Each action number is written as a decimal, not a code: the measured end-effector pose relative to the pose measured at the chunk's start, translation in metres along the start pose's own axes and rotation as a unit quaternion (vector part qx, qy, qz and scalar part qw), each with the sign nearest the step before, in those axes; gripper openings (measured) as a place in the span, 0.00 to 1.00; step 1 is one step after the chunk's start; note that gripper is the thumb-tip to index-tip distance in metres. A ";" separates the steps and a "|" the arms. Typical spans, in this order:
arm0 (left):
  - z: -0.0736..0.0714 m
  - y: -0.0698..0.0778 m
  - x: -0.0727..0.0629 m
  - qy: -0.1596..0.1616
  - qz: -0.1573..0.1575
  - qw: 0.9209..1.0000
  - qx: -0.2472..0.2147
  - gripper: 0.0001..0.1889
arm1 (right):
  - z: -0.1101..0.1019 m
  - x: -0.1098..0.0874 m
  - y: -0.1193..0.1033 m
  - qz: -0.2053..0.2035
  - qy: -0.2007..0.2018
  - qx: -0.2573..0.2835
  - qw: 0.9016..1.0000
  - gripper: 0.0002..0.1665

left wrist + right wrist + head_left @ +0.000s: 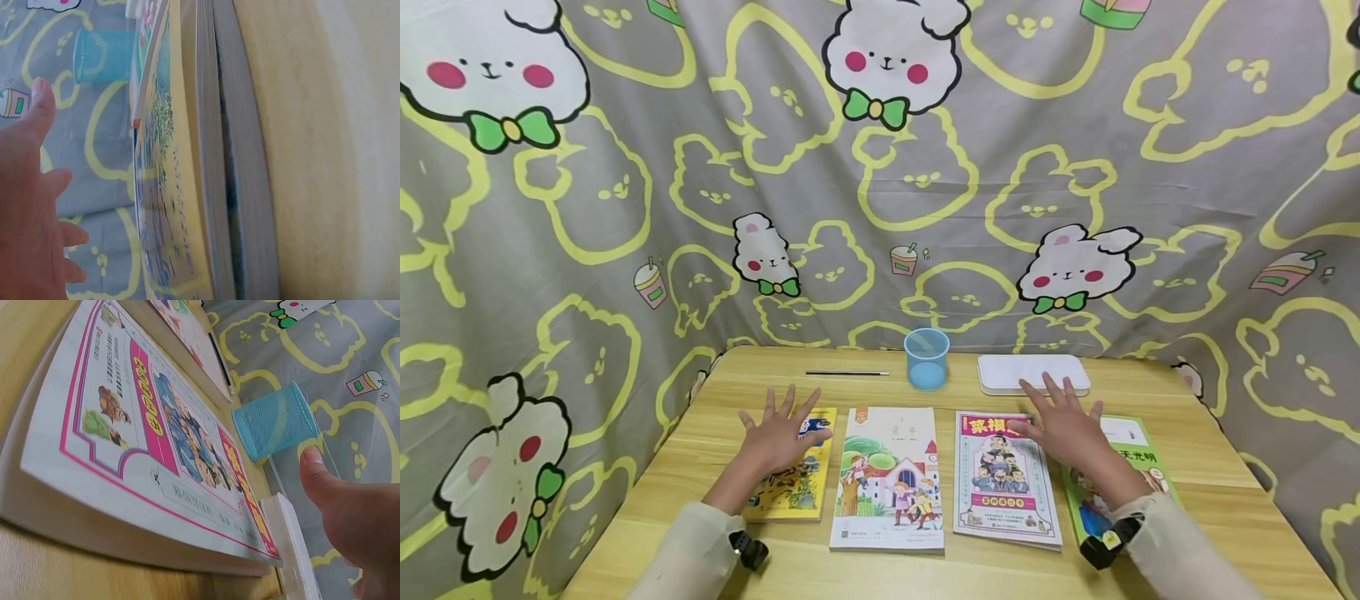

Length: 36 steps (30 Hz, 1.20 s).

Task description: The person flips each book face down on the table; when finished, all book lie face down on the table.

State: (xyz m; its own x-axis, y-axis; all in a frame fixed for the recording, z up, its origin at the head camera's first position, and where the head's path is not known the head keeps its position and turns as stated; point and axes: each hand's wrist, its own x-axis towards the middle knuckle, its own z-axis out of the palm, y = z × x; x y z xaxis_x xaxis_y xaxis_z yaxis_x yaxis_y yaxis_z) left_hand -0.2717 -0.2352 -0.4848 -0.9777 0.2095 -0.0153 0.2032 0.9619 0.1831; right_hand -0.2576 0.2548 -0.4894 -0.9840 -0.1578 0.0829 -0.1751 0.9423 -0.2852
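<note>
My left hand [778, 440], fingers spread, is held over the yellow book [808, 487] at the left of the row. In the left wrist view that book [181, 187] lies beside the hand, its page edges toward the camera. My right hand [1063, 425] is also spread, above the gap between the pink-bordered book [1000, 492] and the green book [1093, 508], partly covering both. Between the hands lies a white book with a house and children on its cover [891, 492]. Nothing is held in either hand.
Behind the books stand a blue mesh cup [927, 360], a thin dark stick like a brush or pencil [847, 372], and a flat white case [1000, 375]. A grey patterned curtain [925, 283] closes off the wooden table's [692, 467] back and sides.
</note>
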 end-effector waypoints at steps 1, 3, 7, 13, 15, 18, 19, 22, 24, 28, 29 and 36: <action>0.000 0.000 -0.002 0.001 0.001 1.000 -0.003 0.44 | 0.001 0.001 -0.001 0.000 -0.002 -0.001 1.000 0.50; -0.001 0.000 -0.005 0.000 0.002 1.000 -0.007 0.44 | 0.002 0.002 -0.003 0.001 -0.004 -0.007 1.000 0.50; -0.002 0.001 -0.013 -0.001 0.000 1.000 -0.014 0.44 | 0.004 0.004 -0.008 0.000 -0.007 -0.003 1.000 0.50; -0.001 0.000 -0.023 -0.007 -0.006 1.000 -0.028 0.43 | 0.008 0.006 -0.017 0.000 -0.011 0.021 1.000 0.52; 0.000 -0.002 -0.026 -0.009 -0.009 0.999 -0.033 0.43 | 0.010 0.007 -0.021 -0.001 -0.012 0.023 1.000 0.51; 0.003 -0.005 -0.030 -0.011 -0.012 0.999 -0.040 0.44 | 0.014 0.009 -0.025 -0.006 -0.011 0.022 1.000 0.50; 0.004 -0.006 -0.031 -0.010 -0.013 0.999 -0.042 0.44 | 0.014 0.009 -0.027 -0.010 -0.009 0.021 1.000 0.50; 0.007 -0.010 -0.036 -0.015 -0.022 0.999 -0.043 0.45 | 0.016 0.011 -0.031 -0.018 -0.005 0.016 1.000 0.49; 0.009 -0.012 -0.039 -0.016 -0.025 0.999 -0.045 0.45 | 0.018 0.012 -0.034 -0.022 -0.004 0.015 1.000 0.49; 0.011 -0.015 -0.046 -0.023 -0.038 0.998 -0.052 0.45 | 0.021 0.015 -0.040 -0.029 -0.007 0.023 0.999 0.50; 0.012 -0.016 -0.047 -0.024 -0.039 0.997 -0.056 0.45 | 0.021 0.016 -0.042 -0.032 -0.008 0.025 0.999 0.50; 0.014 -0.021 -0.060 -0.043 -0.055 0.995 -0.076 0.46 | 0.025 0.020 -0.057 -0.043 -0.014 0.021 0.999 0.50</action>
State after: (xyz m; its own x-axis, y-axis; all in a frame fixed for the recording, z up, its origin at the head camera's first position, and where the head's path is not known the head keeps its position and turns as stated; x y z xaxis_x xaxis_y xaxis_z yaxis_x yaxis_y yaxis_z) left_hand -0.2165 -0.2661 -0.5012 -0.9840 0.1251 -0.1271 0.0784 0.9435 0.3219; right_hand -0.2685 0.1905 -0.4952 -0.9658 -0.2459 0.0827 -0.2594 0.9117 -0.3187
